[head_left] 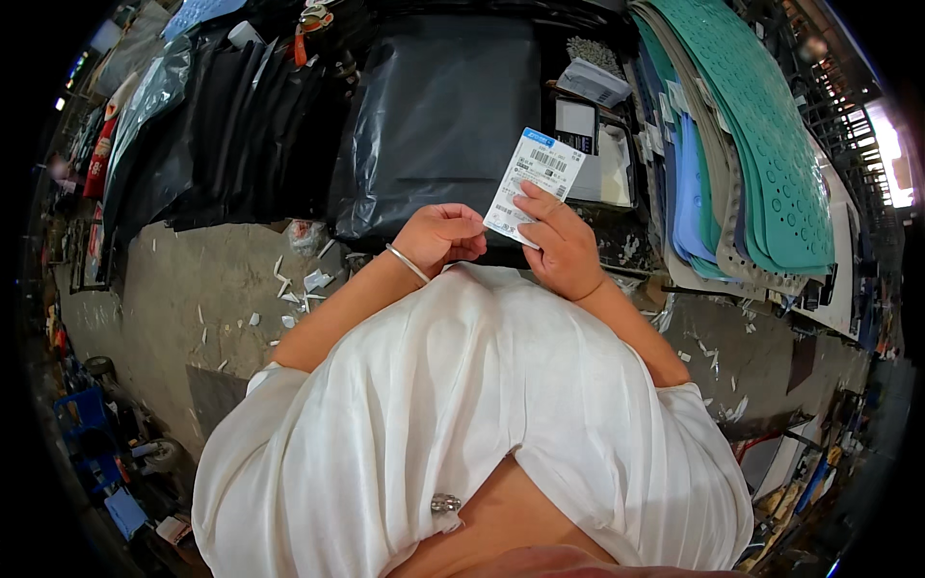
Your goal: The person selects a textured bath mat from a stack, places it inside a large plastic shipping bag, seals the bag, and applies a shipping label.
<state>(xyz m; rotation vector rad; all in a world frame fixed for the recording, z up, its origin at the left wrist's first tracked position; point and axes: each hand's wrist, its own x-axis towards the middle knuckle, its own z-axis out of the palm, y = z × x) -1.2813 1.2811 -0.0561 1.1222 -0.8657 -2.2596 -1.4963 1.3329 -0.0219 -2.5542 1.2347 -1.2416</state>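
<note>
A white shipping label [540, 166] with a blue top band and printed barcodes is tilted in front of me, above the near edge of the work surface. My right hand [564, 246] is closed on its lower right side, fingers across the printed face. Beside the label's lower left corner, my left hand [441, 236] is closed, thumb and fingertips drawn together. Whether they pinch that corner is hard to see. A silvery bangle [408, 264] circles the left wrist. Just beyond both hands lies a flat, dark grey plastic-wrapped package [438, 120].
Black plastic bags [226, 125] stand stacked at the left. On the right hang layered green mats [761, 144] beside blue and beige ones. An open box [612, 164] with papers sits right of the package. White scraps [284, 279] litter the concrete floor [164, 308].
</note>
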